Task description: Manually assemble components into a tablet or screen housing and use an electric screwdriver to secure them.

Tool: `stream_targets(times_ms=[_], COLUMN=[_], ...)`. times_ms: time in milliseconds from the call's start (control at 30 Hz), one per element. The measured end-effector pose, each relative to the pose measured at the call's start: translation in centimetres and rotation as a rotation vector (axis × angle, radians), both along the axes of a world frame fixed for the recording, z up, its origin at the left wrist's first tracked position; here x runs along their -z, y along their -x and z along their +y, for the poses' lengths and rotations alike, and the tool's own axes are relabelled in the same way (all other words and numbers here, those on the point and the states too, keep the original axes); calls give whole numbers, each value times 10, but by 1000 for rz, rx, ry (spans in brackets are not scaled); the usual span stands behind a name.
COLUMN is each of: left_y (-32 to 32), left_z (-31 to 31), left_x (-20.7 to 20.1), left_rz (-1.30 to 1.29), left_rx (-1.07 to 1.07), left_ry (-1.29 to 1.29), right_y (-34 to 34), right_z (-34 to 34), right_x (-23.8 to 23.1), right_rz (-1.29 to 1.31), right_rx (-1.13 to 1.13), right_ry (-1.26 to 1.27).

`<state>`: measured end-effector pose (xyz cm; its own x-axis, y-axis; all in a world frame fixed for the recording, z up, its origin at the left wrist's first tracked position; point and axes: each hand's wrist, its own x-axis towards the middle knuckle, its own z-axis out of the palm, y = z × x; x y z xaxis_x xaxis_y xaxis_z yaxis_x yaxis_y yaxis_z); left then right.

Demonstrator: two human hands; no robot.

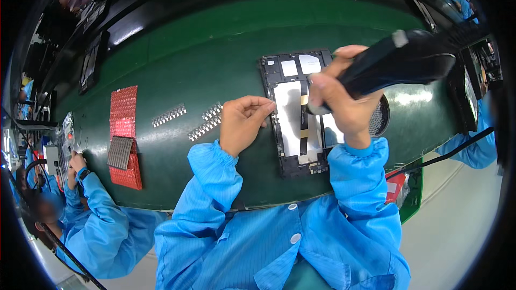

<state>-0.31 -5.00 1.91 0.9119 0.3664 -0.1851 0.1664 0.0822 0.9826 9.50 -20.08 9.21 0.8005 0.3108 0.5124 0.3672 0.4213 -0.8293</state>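
Observation:
An opened tablet (296, 167) lies on the green table in front of me, its inner side up, with silver panels and a dark flat cable down the middle. My left hand (243, 123) is closed in a pinch at its left edge; whatever sits between the fingertips is too small to make out. My right hand (349, 102) grips a black hand-held tool (392, 64) with a rounded body, tilted over the tablet's right half. This tool and hand hide the tablet's upper right part. Its kind is not clear from here.
Left of my left hand lie strips of small metal parts (169, 116). Farther left, red bubble wrap (123, 113) carries a grey ribbed piece (121, 152). A round black mesh-like container (379, 117) stands right of the tablet. Another person's hand (78, 160) works at the far left.

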Motion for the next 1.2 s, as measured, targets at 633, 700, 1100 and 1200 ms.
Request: stream_targets(times_ms=[633,700,1100,1200], left_y=[-16,-17,-14,-12], left_z=[3,5,5,5], left_x=[19,20,5,13], left_rz=[-186,-193,-262,-245], left_rx=[-57,-44,-4,-22], left_ry=[-274,-255,-507,-411], right_y=[1,2,4,3], right_z=[35,34,46,45], right_x=[18,14,17,19], right_rz=[58,8,41,30], right_rx=[11,32,-17,-22], right_ry=[157,139,137,156])
